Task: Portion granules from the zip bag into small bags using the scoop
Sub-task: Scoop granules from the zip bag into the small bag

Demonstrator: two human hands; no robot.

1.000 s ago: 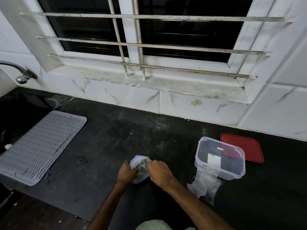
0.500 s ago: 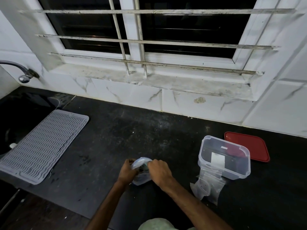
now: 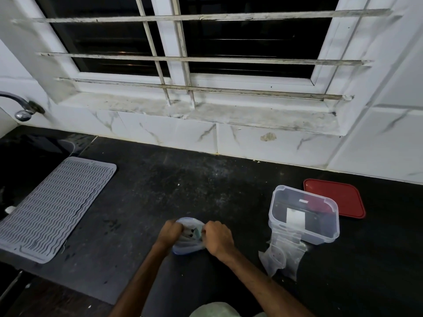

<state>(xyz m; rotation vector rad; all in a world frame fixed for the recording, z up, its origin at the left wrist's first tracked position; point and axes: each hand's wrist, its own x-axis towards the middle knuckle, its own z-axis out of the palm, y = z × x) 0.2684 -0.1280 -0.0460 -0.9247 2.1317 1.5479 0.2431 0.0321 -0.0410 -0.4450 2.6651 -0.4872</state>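
A clear zip bag [image 3: 188,244] with a blue seal strip stands on the black counter [image 3: 146,197], its mouth pulled apart. My left hand [image 3: 169,233] grips the bag's left rim and my right hand [image 3: 217,237] grips its right rim. Something pale green and dark shows inside the opening between my hands; I cannot tell whether it is the scoop. A pile of small clear bags [image 3: 282,257] lies to the right, partly under a clear plastic box [image 3: 303,216].
A red lid [image 3: 336,197] lies flat behind the clear box. A grey ribbed mat [image 3: 52,209] covers the counter's left end beside a dark sink and a tap [image 3: 21,108]. White marble tiles and a barred window back the counter.
Both hands have stayed on the zip bag and spread its mouth a little wider. The view has shifted slightly.
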